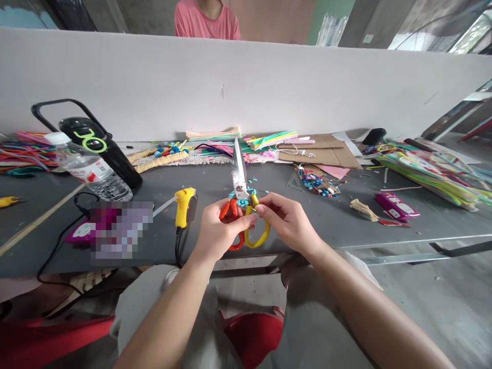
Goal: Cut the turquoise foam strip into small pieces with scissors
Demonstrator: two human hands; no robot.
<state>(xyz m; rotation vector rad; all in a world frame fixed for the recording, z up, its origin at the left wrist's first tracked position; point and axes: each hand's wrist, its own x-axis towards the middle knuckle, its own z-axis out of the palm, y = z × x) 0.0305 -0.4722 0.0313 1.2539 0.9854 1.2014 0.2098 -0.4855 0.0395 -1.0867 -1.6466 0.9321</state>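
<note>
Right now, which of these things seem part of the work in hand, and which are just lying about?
Seemingly in use:
- scissors, with left hand and right hand at the handles
- small blue pieces around them

Apparently just lying about:
- yellow glue gun
- clear bottle
- black flask
- cardboard

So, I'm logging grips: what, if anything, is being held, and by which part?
The scissors, by their handles: the left hand is on the red handle, while the right hand appears to pinch the yellow handle near its upper end.
</note>
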